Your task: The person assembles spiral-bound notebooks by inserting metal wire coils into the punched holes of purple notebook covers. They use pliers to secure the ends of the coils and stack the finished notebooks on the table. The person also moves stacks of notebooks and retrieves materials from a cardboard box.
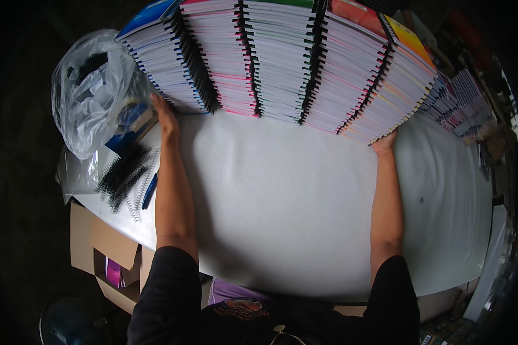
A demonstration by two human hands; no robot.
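Note:
Five tall stacks of spiral-bound books stand side by side across the far part of the table: a blue-covered stack (170, 75), a pink one (224, 63), a green one (279, 63), a red one (348, 69) and a yellow one (397, 95). My left hand (166, 118) lies with its fingers stretched along the outer left side of the blue stack. At the other end my right hand (384, 141) touches the lower outer side of the yellow stack, its fingers mostly hidden behind it. Both arms reach far forward.
The white-covered table (282, 195) spreads between my arms. Left of it are a clear plastic bag (92, 92), loose black spiral coils (124, 178), a blue pen (149, 191) and an open cardboard box (112, 230). More bound books (460, 106) stand at the far right.

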